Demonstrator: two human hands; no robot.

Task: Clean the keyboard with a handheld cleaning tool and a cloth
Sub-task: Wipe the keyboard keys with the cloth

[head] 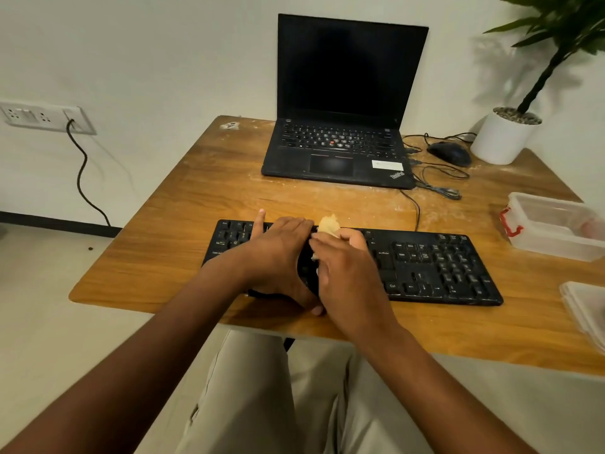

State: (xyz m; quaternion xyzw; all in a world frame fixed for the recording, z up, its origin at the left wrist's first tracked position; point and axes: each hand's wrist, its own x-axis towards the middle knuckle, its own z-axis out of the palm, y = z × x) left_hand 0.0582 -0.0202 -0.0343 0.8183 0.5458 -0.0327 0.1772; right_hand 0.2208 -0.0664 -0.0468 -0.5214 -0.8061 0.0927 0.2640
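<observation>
one keyboard (435, 267), one cloth (328, 224), two hands

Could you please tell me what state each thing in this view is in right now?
Keyboard: flat on the table, partly covered by both hands.
Left hand: pressing down on the keyboard, index finger stretched out.
Right hand: holds the cloth.
Cloth: crumpled, against the upper key rows.
Laptop: lid open, screen dark.
Mouse: idle beside the laptop.
Plastic box: lid on.
</observation>
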